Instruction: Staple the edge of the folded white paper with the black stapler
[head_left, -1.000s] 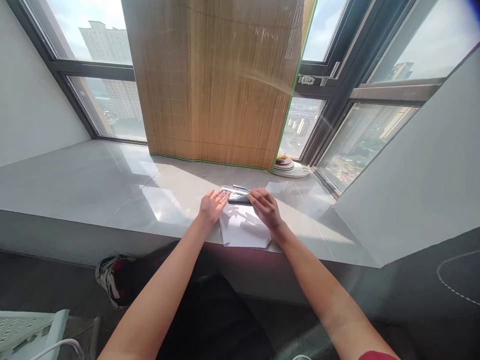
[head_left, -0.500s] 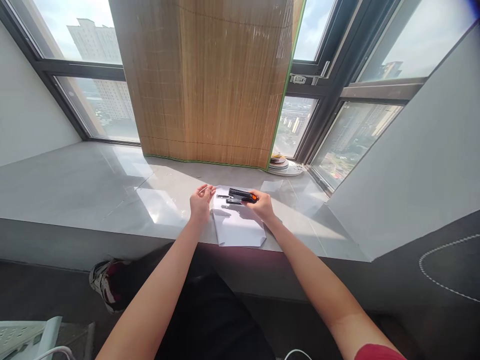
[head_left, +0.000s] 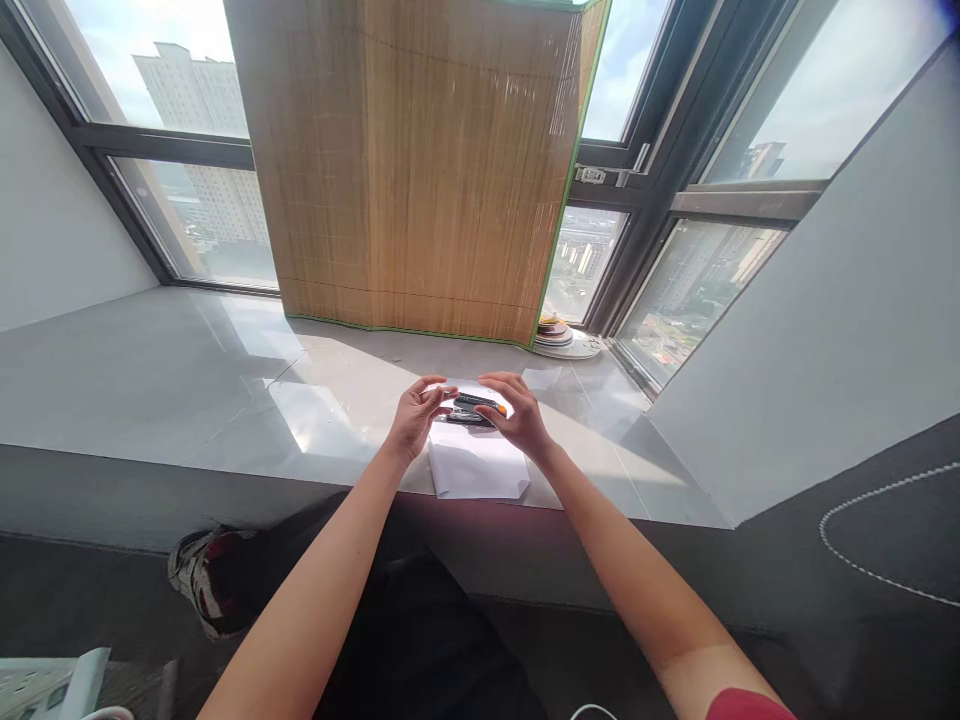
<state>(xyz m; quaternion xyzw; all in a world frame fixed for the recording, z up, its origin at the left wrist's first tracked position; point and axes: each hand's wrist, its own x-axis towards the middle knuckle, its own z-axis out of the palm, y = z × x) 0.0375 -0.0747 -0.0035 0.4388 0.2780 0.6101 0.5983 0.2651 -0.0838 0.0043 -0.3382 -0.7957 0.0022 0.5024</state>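
A black stapler [head_left: 474,403] with an orange patch at its right end lies on a white sheet of paper [head_left: 480,465] on the sill. It looks opened, its upper part raised from the base. My left hand [head_left: 416,415] is at the stapler's left end, thumb and fingertips pinched together. Whatever is between those fingertips is too small to make out. My right hand [head_left: 523,418] curves around the right end, thumb apart from the fingers and no longer gripping the stapler. The thumb is close to the orange part; whether it touches is unclear.
A bamboo blind [head_left: 420,180] hangs behind the tiled window sill [head_left: 187,400]. Stacked plates [head_left: 559,340] stand in the right corner by the window. A small white paper piece [head_left: 541,378] lies behind my right hand. A white beaded cord [head_left: 829,530] hangs at the right.
My right hand has lowered the stapler onto the paper and let go of it, its fingers spreading. My left hand has moved right, closer to the stapler.
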